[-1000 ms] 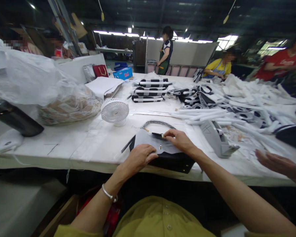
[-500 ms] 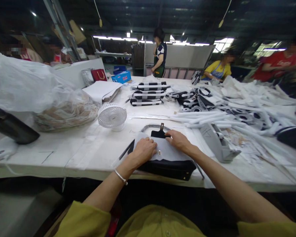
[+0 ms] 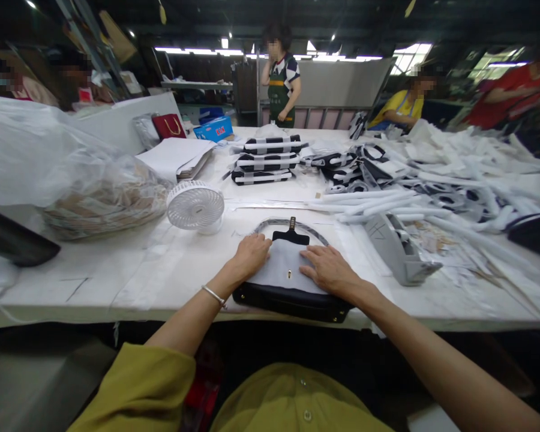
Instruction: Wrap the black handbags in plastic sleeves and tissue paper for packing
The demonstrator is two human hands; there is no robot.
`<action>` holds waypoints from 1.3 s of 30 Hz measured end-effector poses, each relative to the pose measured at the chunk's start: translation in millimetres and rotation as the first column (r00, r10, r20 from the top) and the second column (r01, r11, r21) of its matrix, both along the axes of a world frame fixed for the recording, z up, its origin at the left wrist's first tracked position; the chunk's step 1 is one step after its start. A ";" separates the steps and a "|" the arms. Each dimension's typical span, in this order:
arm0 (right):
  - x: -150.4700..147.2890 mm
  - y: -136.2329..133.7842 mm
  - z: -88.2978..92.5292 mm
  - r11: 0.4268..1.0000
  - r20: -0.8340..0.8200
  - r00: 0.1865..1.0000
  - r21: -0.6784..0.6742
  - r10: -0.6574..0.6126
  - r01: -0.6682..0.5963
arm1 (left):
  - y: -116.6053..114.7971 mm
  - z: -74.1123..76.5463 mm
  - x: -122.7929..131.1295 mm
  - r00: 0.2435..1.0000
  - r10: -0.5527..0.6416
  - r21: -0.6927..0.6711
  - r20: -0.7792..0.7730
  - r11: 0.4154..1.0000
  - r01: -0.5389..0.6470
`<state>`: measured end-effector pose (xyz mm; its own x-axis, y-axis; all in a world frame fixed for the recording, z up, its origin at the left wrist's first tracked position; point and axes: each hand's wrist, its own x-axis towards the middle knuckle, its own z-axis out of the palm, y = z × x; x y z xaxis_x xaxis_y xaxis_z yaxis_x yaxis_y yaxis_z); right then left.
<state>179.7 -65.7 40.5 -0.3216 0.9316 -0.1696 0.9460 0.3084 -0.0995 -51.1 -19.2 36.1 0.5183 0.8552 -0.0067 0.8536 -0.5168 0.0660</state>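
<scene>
A black handbag (image 3: 292, 303) lies near the table's front edge, with a whitish protective sheet (image 3: 281, 257) over its front. A small gold clasp (image 3: 289, 274) pokes through the sheet. Above it a black flap strap (image 3: 291, 237) with a metal plate (image 3: 292, 223) points away from me, and the wrapped handle (image 3: 270, 222) arches behind. My left hand (image 3: 252, 258) rests on the sheet's upper left edge, fingers slightly bent and apart. Spread over the sheet's right side are the fingers of my right hand (image 3: 328, 269), open and lying nearly flat.
A white fan (image 3: 195, 207), a plastic bag of items (image 3: 103, 204) and a dark bottle (image 3: 18, 237) stand left. Right are a grey tape dispenser (image 3: 398, 252) and white rolls (image 3: 378, 204). Wrapped black bags (image 3: 265, 161) are stacked behind. Several people work farther off.
My left hand has moved left to the sheet's edge. My right hand has left the black strap and now lies lower on the sheet. A standing person has turned more toward me.
</scene>
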 end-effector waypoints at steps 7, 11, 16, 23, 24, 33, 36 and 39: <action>-2.8 -12.6 -2.0 0.994 0.073 0.996 0.098 -0.053 0.046 | 19.0 -5.5 -1.9 0.997 -0.041 0.012 0.067 0.999 0.040; -7.8 -14.8 0.0 0.994 0.111 0.989 0.072 -0.093 0.085 | 12.2 -17.8 -3.6 0.999 -0.049 0.019 0.021 0.999 0.049; -11.9 -14.4 -3.2 0.996 0.126 0.990 0.069 -0.060 0.052 | 3.8 -13.1 1.9 0.988 -0.150 0.039 -0.033 0.988 0.151; -9.0 -15.6 -7.7 0.999 0.174 0.984 0.033 -0.048 0.042 | -9.5 -13.8 35.0 0.976 -0.218 0.012 0.018 0.976 0.218; -8.9 -15.1 -5.7 0.999 0.182 0.983 0.019 -0.038 0.035 | -12.9 -18.3 39.1 0.976 -0.215 0.011 0.037 0.977 0.215; -49.8 24.6 40.9 0.997 0.178 0.983 -0.075 0.044 -0.031 | -26.5 -47.6 36.2 0.979 -0.105 0.064 0.176 0.993 0.095; -56.0 28.4 28.0 0.999 0.149 0.988 -0.041 0.029 -0.024 | -23.3 -52.2 33.6 0.974 -0.052 0.082 0.219 0.996 0.035; -44.2 20.2 0.7 1.000 0.132 0.991 -0.003 -0.002 0.003 | -20.4 -58.7 32.7 0.968 0.013 0.106 0.251 0.994 -0.041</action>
